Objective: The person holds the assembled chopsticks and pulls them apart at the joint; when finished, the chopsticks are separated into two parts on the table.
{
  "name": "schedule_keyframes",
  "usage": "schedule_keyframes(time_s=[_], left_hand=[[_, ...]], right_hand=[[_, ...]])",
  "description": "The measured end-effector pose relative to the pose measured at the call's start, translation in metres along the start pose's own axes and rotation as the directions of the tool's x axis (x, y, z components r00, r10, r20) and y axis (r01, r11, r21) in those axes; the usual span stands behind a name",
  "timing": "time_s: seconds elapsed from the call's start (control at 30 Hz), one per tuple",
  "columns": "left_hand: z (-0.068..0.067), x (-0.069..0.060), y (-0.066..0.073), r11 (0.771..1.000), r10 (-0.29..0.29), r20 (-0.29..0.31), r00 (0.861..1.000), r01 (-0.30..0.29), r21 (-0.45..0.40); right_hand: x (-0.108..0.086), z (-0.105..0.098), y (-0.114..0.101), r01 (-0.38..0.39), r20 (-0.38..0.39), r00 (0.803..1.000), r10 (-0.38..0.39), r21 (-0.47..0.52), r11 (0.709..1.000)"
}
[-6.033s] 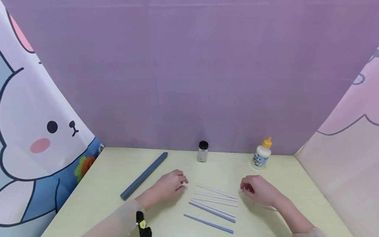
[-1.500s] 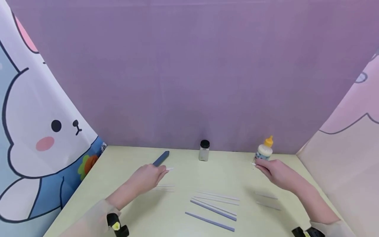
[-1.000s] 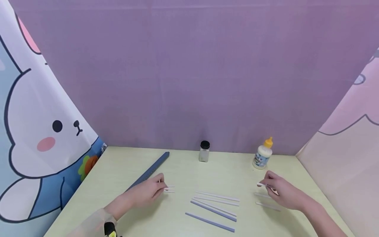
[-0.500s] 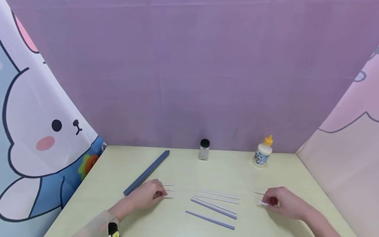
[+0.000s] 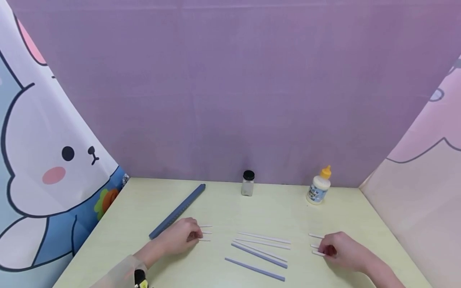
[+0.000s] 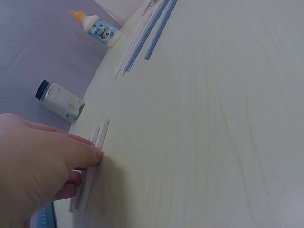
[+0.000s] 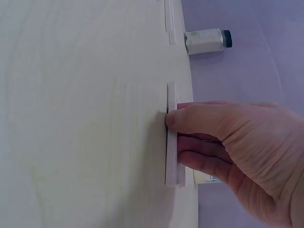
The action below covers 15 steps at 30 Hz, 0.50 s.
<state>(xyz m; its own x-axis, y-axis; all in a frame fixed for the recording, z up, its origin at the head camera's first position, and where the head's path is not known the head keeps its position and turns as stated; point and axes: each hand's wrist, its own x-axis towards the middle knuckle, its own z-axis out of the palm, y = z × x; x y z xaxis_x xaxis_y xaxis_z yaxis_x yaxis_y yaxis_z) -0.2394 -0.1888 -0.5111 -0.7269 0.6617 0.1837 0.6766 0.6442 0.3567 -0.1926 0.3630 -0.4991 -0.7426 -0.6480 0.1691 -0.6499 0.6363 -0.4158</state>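
In the head view my left hand is low at the table's left, beside three short white sticks lying in a row. Its thumb and fingers pinch the nearest white stick, as the left wrist view shows. My right hand is at the right, over another row of three. Between its thumb and fingers is the nearest white stick, which lies along the table. Both hands hide parts of their rows. Several longer white sticks lie between the hands, with two blue sticks in front of them.
A blue-grey triangular bar lies slantwise behind the left hand. A small clear jar with a black lid stands at the back middle, and a glue bottle with a yellow cap at the back right. A purple backdrop rises behind the table.
Both hands, raised with white sticks 1.5 seconds ago, have come down and toward the front. A third short white stick now lies in each side row. The middle sticks remain in place.
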Motion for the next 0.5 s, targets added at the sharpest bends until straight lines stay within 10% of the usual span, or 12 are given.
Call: schedule_keyframes(time_s=[0.5], left_hand=[[0.009, 0.081, 0.055, 0.994, 0.104, -0.002, 0.995, -0.104, 0.021]], right_hand=[[0.073, -0.002, -0.03, 0.059, -0.113, 0.992, -0.065, -0.052, 0.997]])
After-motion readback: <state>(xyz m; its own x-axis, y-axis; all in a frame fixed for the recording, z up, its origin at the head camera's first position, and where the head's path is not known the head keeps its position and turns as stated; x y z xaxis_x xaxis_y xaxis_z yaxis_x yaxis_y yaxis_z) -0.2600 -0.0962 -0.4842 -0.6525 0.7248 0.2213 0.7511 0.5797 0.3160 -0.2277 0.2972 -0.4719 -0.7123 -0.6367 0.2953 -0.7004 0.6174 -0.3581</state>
